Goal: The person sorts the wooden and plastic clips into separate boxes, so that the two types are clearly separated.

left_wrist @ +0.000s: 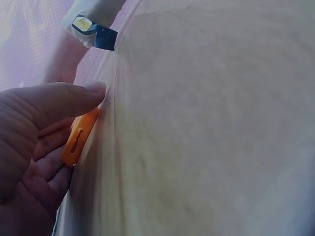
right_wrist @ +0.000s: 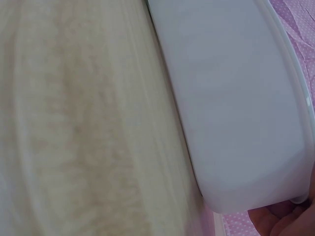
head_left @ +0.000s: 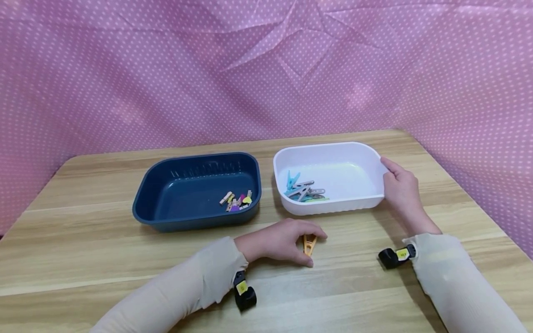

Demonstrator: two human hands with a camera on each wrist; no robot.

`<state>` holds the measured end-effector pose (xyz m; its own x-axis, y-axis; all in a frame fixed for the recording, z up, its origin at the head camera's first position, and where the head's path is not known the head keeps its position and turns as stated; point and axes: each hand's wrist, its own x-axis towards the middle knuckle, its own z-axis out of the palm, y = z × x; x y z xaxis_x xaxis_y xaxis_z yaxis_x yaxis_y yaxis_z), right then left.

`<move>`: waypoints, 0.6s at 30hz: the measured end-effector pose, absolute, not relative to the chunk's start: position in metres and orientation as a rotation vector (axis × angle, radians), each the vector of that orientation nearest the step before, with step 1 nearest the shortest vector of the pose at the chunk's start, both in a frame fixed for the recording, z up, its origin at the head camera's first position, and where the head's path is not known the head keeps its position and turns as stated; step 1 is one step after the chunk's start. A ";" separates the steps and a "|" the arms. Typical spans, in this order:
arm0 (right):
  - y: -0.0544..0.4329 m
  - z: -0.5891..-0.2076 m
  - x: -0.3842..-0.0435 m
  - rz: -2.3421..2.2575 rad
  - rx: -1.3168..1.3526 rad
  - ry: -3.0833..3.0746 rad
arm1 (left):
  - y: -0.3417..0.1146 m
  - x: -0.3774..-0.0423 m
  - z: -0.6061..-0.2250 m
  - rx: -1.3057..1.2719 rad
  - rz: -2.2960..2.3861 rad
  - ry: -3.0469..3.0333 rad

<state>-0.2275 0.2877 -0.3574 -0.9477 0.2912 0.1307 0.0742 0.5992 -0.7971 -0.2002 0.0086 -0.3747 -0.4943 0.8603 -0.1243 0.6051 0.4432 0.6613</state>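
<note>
An orange clothespin (head_left: pixel 309 244) lies on the table in front of the white bin. My left hand (head_left: pixel 283 241) is around it, thumb on the near side and fingers on the far side, spread wider than the clothespin. In the left wrist view the clothespin (left_wrist: pixel 80 136) shows between the thumb and the curved fingers (left_wrist: pixel 49 147). My right hand (head_left: pixel 401 192) grips the right end of the white bin (head_left: pixel 354 203) at its rim. Inside that bin, blue, grey and green clothespins (head_left: pixel 301 190) are heaped at the left.
A dark blue bin (head_left: pixel 166 224) stands left of the white one, with several small wooden clips (head_left: pixel 235 202) in its right front corner. Both bins rest on the wood-grain table (head_left: pixel 83 259). Pink dotted cloth (head_left: pixel 250 69) hangs behind and at the sides.
</note>
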 end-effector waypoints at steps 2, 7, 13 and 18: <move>0.288 -0.358 -0.227 1.264 -0.301 -2.581 | 0.009 -0.200 -0.375 1.231 0.779 2.248; 0.289 -0.358 -0.228 1.256 -0.302 -2.573 | 0.009 -0.201 -0.375 1.209 0.793 2.241; 0.289 -0.358 -0.227 1.258 -0.305 -2.576 | 0.010 -0.202 -0.375 1.206 0.772 2.260; 0.288 -0.357 -0.227 1.263 -0.304 -2.579 | 0.009 -0.200 -0.374 1.245 0.732 2.263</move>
